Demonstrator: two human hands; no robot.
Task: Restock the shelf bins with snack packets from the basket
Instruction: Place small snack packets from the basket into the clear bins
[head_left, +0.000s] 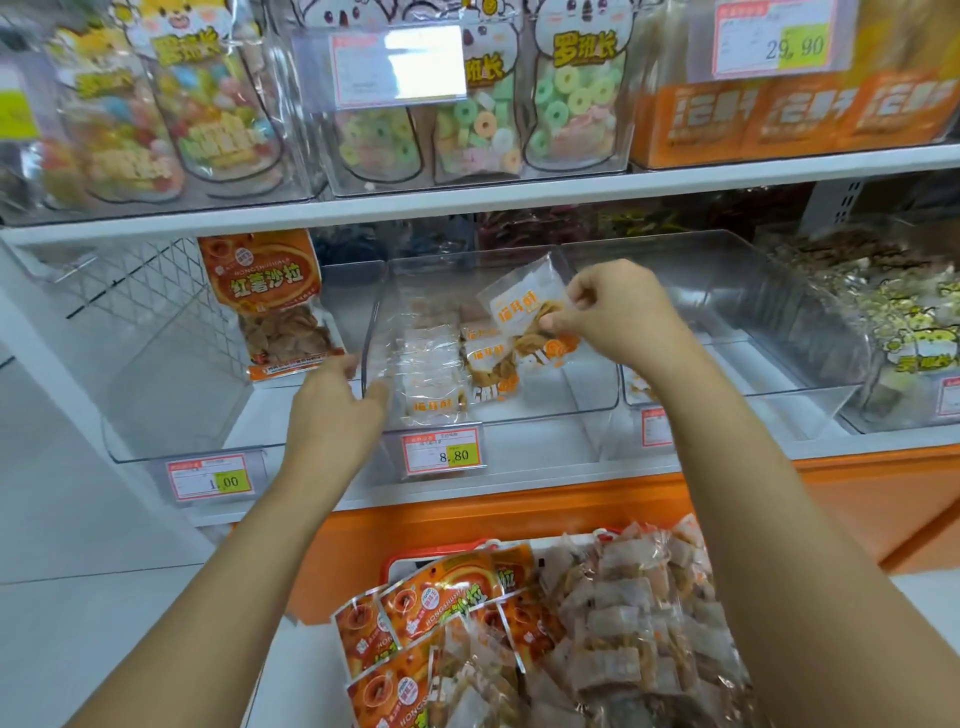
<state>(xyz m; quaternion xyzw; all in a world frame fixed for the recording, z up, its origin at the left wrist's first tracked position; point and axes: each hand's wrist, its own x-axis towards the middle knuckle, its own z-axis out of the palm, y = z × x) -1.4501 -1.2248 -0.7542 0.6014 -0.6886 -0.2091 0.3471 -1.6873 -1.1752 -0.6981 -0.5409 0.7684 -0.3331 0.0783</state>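
The task looks only begun: the right hand (618, 317) pinches one snack packet (522, 301) over the thinly filled middle bin (587, 397) at frame centre, the left hand (337, 402) lies loose-fingered and empty at its left wall, and the basket (439, 550) at bottom centre is heaped full.

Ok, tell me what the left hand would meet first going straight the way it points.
Likely the clear middle bin, its left wall; fingers of the left hand look almost against it, depth unclear.
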